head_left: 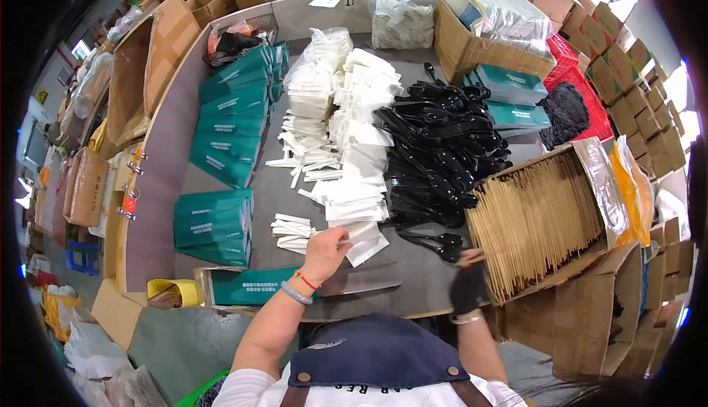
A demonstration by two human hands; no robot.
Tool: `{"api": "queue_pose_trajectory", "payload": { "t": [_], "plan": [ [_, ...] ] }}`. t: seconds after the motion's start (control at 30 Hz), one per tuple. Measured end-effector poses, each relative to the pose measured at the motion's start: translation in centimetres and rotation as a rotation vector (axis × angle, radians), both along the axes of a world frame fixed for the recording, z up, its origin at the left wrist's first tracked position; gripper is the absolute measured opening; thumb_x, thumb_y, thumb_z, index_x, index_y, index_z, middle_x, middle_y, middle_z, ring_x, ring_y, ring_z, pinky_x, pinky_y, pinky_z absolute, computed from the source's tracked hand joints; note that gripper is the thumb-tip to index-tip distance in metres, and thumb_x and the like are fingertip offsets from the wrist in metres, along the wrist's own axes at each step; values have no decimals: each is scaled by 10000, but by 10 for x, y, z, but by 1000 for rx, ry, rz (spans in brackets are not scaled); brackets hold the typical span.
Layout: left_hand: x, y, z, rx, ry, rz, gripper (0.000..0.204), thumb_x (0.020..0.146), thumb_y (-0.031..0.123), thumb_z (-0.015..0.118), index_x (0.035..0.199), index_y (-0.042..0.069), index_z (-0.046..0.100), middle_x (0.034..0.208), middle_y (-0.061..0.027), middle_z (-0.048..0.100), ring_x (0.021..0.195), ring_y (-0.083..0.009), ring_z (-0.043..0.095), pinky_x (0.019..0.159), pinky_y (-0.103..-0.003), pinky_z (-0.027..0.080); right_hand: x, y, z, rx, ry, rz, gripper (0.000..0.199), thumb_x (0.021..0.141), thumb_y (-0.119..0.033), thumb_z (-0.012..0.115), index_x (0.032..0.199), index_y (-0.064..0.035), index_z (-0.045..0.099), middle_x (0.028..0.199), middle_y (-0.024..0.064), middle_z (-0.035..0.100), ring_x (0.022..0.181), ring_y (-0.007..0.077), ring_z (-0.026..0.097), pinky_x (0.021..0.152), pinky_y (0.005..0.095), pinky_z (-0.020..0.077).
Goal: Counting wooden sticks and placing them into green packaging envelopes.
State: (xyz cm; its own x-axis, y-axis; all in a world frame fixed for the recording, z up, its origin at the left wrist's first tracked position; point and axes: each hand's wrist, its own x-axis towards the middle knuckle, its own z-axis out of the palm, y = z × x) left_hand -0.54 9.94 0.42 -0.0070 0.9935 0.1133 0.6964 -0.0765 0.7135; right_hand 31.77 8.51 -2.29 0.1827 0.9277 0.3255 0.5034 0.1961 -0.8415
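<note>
Lower centre, the left hand (323, 254), nearly closed, pinches one white packet (368, 245); lower right, the right hand (467, 287), hold unclear, is beside one box (599, 192).

A single wide fisheye view looks from head height down and forward over the table (424, 289), near enough that the apron (369, 355) fills the bottom centre, with boxes (627, 116) farther off at upper right.
</note>
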Motion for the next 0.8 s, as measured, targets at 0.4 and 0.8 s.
{"api": "queue_pose_trajectory", "payload": {
  "t": [0.4,0.8],
  "plan": [
    [-7,-80,10,94,175,-153,326,656,201,813,950,146,684,955,-7,625,882,-253,560,762,-397,449,-19,40,2,-159,-747,293,231,792,-187,702,997,-96,648,876,142,625,827,349,621,714,439,495],
    [-21,-124,13,81,518,-240,429,715,197,742,1126,123,644,1212,12,589,1091,-237,512,888,-398,402,-128,20,32,-273,-562,813,198,780,-252,717,963,-176,717,790,80,619,778,279,635,650,397,495]
  ]
}}
